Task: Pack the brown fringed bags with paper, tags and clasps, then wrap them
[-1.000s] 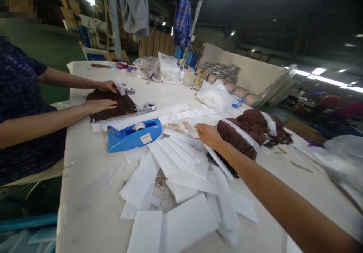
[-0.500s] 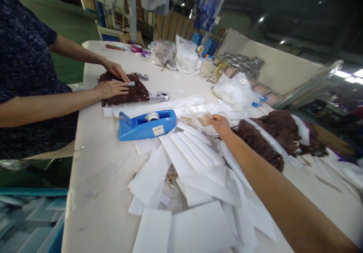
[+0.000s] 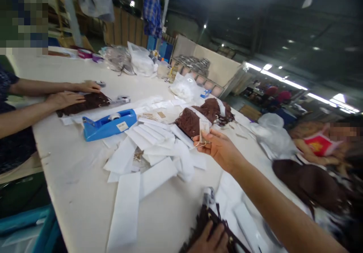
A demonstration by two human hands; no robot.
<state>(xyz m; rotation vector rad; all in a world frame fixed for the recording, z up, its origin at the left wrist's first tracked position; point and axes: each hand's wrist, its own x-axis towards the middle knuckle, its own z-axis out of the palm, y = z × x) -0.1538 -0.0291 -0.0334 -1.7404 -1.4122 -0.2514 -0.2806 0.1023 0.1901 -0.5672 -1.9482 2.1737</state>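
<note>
My right hand pinches a small pale hang tag with a thin string loop hanging below it. That hand is raised over the table in front of brown fringed bags wrapped with white strips. At the bottom edge, my left hand lies on a dark brown fringed bag, fingers apart; its palm and thumb are out of frame. The bag has metal rings and a clear-wrapped piece at its top. White foam sheets lie in a loose pile to the left, with loose tags behind them.
A blue tape dispenser stands behind the foam sheets. At left, a co-worker's hands rest on another brown bag. Plastic bags stand at the back. Someone sits at right near brown bags.
My right hand has drawn back from the tag pile, holding a tag. The view has swung right, bringing my left hand and the bag beneath it into sight.
</note>
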